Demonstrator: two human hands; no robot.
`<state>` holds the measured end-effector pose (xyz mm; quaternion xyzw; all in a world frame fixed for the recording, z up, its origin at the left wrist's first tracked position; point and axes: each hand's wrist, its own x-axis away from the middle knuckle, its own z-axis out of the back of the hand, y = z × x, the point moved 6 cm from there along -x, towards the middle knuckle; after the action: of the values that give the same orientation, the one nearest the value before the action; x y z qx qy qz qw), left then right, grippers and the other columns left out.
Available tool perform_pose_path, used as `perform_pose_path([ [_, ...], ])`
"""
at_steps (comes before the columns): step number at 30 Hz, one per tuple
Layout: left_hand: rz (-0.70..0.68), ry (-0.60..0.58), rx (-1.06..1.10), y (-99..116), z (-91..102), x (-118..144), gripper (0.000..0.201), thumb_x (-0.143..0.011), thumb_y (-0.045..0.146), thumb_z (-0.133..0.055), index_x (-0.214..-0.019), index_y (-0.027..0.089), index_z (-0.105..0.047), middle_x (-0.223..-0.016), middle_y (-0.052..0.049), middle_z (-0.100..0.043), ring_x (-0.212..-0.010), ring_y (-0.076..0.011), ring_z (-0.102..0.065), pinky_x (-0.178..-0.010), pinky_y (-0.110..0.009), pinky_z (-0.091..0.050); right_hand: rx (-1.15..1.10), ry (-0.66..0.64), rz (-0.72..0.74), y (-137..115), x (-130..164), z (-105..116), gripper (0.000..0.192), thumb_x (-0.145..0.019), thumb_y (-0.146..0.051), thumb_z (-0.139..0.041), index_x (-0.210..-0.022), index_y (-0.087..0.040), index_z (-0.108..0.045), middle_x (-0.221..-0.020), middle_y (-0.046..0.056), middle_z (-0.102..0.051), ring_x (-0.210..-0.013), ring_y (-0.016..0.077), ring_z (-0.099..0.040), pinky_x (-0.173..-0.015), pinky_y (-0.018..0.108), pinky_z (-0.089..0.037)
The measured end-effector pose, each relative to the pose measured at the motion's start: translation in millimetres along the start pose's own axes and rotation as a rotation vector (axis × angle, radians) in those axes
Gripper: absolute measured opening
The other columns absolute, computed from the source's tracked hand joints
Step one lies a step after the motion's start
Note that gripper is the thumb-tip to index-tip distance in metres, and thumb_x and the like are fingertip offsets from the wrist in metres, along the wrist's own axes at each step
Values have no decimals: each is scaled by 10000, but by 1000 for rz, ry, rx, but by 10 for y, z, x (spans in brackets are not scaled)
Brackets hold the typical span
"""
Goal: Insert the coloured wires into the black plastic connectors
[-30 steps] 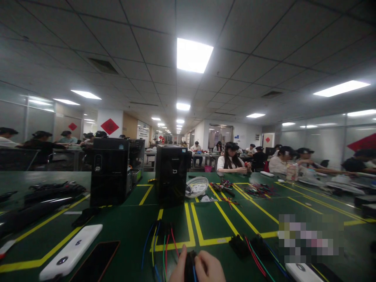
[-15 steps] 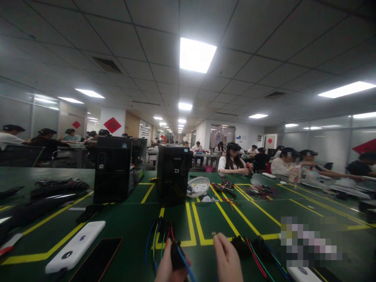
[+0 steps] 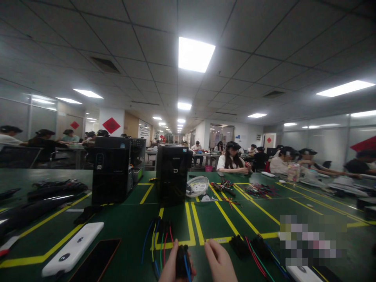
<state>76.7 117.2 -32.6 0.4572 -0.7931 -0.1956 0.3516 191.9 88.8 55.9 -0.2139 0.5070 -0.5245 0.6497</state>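
Observation:
My left hand [image 3: 169, 263] is closed around a black connector block [image 3: 181, 258], held upright near the front edge of the view. A blue wire [image 3: 187, 267] runs down from the block. Just to the right, my right hand [image 3: 221, 261] has thumb and forefinger pinched together, apart from the block; what sits in the pinch is too small to name. Beyond my left hand lie black connectors [image 3: 167, 227] with blue, yellow, green and red wires. Right of my right hand are more black connectors [image 3: 239, 246] with red, green and blue wires.
Two black computer towers [image 3: 110, 170] [image 3: 172, 174] stand on the green table, with a white basket [image 3: 197, 187] beside one. A phone [image 3: 95, 260] and a white power bank [image 3: 73, 248] lie at left. Tools and wire bundles [image 3: 260, 190] lie farther back. A co-worker [image 3: 233, 160] sits opposite.
My right hand has moved left, closer to the connector block. My left hand has shifted slightly right and turned the block more upright.

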Motion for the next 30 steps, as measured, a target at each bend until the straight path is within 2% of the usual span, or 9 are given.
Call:
perform_pose_path([
  [3, 7, -18, -19, -5, -7, -13, 503, -604, 649, -417, -602, 154, -507, -403, -14, -547, -394, -143, -526, -433, -227, -328, 109, -104, 0, 80, -9, -47, 279, -780, -357, -357, -555, -203, -419, -554, -29, -473, -564, 132, -472, -527, 212, -343],
  [6, 22, -40, -37, -20, -7, -34, 497, -616, 638, -417, -620, 149, -507, -412, -8, -543, -399, -141, -531, -446, -228, -333, 293, -162, -67, 276, -21, -15, 255, -779, -313, -352, -563, -203, -432, -526, -19, -501, -530, 137, -483, -505, 224, -319],
  [9, 31, -42, -30, -23, -4, -32, 479, -619, 627, -426, -623, 154, -500, -415, -5, -536, -434, -150, -547, -456, -228, -332, 490, -131, -113, 457, -35, 79, 221, -755, -288, -396, -564, -199, -465, -564, 24, -563, -540, 158, -506, -494, 242, -298],
  [13, 31, -54, -33, -9, -31, 8, 460, -624, 621, -427, -633, 166, -494, -415, -7, -544, -455, -162, -558, -454, -230, -327, 633, -148, -140, 554, -27, 118, 147, -724, -217, -443, -610, -190, -531, -632, 73, -620, -586, 190, -555, -507, 260, -322],
  [20, 13, -45, -5, 8, -83, 74, 436, -631, 595, -451, -602, 162, -491, -381, 10, -540, -383, -137, -529, -442, -220, -332, 740, -92, -175, 649, -84, 379, 128, -670, -128, -487, -725, -189, -585, -775, 99, -651, -757, 236, -598, -619, 303, -393],
  [23, 16, -29, -12, 0, -73, 70, 435, -636, 592, -448, -621, 159, -493, -400, 8, -552, -385, -132, -535, -434, -212, -338, 776, -97, -218, 740, -113, 506, 105, -650, -142, -516, -723, -184, -579, -771, 96, -641, -751, 248, -595, -608, 311, -396],
  [25, 15, -32, -13, -6, -75, 66, 448, -629, 606, -441, -619, 161, -492, -397, 11, -550, -378, -131, -535, -411, -204, -324, 795, -75, -213, 713, -124, 537, 75, -641, -158, -536, -705, -179, -570, -764, 90, -624, -732, 247, -589, -599, 308, -393],
  [27, 6, -30, -6, -11, -79, 64, 456, -624, 610, -443, -609, 158, -495, -384, 13, -541, -371, -128, -531, -396, -198, -313, 764, -15, -150, 573, -124, 504, 40, -679, -185, -511, -680, -182, -551, -748, 72, -602, -715, 222, -576, -606, 294, -388],
  [30, -13, -16, 6, -24, -75, 51, 453, -623, 600, -456, -609, 150, -506, -380, 13, -533, -366, -125, -528, -400, -203, -328, 596, 25, 21, 231, -79, 293, 198, -788, -244, -378, -647, -200, -509, -693, 28, -563, -671, 166, -547, -608, 255, -379],
])
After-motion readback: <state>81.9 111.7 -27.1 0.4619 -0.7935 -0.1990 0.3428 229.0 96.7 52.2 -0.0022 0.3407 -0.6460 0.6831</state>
